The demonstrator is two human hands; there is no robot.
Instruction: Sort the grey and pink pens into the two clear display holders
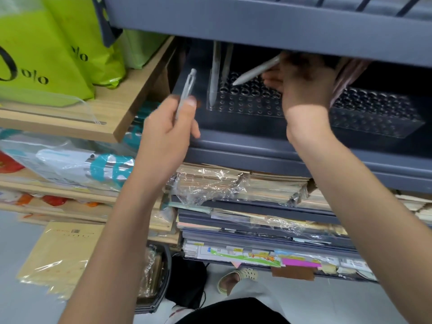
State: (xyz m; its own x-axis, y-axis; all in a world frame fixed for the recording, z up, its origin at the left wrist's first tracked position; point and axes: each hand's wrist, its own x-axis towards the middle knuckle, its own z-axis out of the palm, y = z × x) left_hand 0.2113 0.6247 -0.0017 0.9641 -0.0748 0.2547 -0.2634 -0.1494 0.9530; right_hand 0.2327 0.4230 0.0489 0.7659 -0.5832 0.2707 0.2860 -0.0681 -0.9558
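Note:
Two clear display holders stand on a dark grey shelf: the left holder (243, 99) and the right holder (374, 113), both full of round holes. Two grey pens (215, 73) stand upright in the left holder's far left corner. My left hand (168, 134) grips one grey pen (187, 90), tip down, just left of that holder. My right hand (304, 90) hovers over the gap between the holders, pinching a grey pen (254, 71) that slants down towards the left holder's holes. It also clutches a bunch of pink pens (346, 76), partly hidden under the shelf above.
A grey shelf (257, 22) overhangs the holders closely. At left, a wooden shelf (131, 101) carries lime-green bags (46, 54). Wrapped notebook stacks (245, 185) fill the shelves beneath. My sandalled foot (238, 277) is on the floor below.

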